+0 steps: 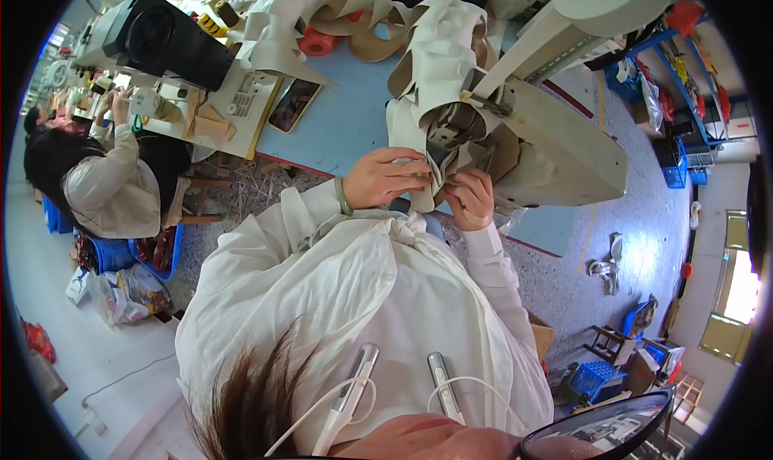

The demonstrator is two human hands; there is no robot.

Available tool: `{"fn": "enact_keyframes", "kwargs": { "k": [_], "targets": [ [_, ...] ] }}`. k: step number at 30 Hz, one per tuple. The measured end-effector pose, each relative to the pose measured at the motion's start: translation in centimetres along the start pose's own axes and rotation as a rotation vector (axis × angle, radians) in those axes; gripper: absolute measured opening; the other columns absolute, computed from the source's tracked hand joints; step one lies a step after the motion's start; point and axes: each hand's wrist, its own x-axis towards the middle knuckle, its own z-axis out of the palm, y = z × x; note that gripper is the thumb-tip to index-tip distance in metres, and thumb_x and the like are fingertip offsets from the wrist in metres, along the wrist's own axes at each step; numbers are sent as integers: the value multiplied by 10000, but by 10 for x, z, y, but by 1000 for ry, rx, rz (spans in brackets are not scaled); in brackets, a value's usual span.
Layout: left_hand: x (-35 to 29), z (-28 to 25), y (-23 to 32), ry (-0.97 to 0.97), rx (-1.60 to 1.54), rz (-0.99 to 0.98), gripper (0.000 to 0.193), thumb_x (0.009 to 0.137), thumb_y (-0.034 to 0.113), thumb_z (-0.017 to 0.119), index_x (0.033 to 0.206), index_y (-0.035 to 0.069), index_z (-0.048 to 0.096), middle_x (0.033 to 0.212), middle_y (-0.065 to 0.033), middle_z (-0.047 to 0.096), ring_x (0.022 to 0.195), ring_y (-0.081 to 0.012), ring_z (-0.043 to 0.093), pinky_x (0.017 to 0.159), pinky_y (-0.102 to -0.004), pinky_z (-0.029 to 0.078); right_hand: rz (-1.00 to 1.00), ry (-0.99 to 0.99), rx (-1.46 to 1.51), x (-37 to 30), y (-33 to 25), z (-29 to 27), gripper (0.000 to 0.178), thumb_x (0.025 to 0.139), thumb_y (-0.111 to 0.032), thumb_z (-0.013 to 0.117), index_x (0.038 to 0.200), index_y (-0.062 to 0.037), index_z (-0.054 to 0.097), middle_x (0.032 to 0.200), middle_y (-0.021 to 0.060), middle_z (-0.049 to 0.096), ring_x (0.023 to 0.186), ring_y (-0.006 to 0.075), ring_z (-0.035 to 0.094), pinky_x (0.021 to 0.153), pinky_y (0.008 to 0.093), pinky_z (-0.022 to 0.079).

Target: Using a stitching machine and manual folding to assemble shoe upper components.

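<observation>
Near the middle of the frame, the left hand and right hand pinched a thin, cream, leather-like piece that looked light, bendy and best held by its edges.

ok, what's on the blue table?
On the blue table: a phone near its left edge, pale pieces, a red roll among them. Whatever lies under the pieces and the beige machine is covered, so I can't tell.

Left hand on pale material
</observation>
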Motion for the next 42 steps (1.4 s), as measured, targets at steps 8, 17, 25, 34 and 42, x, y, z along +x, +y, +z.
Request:
{"fn": "enact_keyframes", "kwargs": {
  "k": [8, 17, 25, 34, 42],
  "targets": [
    [27, -14, -5, -84, -56, 56, 214, 707, 78, 689, 905, 105, 613, 999, -11, 600, 1011, -244, 562, 799, -349, 484, -99, -526, 43, 60, 5, -45, 213, 610, -132, 740, 794, -103, 637, 815, 24, 602, 797, 256, 549, 701, 365, 451],
    [58, -49, 15, -53, -135, -209, 180, 713, 10, 677, 863, 77, 603, 949, -34, 657, 946, -286, 566, 763, -355, 467, 422, -599, 355, 99, -3, -77, 69, 757, -22, 677, 798, -29, 623, 762, 44, 581, 671, 159, 561, 624, 269, 440],
    [65, -67, 6, -449, -367, -415, 97, 839, 21, 611, 932, 35, 584, 883, -87, 610, 792, -227, 591, 683, -309, 468, 389, -502, 400, 84, -23, -65, 142, 752, 6, 696, 830, -33, 584, 780, 38, 599, 672, 104, 553, 605, 242, 449],
    [88, -84, 9, -357, -668, -702, 104, 902, 49, 556, 1003, 30, 569, 859, -30, 596, 682, -89, 550, 595, -225, 459, 558, -99, 533, 80, -19, -68, 153, 798, -73, 707, 868, -22, 581, 785, 17, 600, 697, 71, 512, 627, 215, 434],
    [89, -66, -16, -80, -663, -741, 132, 904, 129, 607, 953, 12, 573, 805, 40, 564, 700, -15, 474, 612, -179, 387, 926, 72, 1136, 76, 4, -50, 212, 788, -37, 643, 988, 16, 601, 907, 73, 631, 821, 151, 599, 765, 262, 458]
  ]
}}
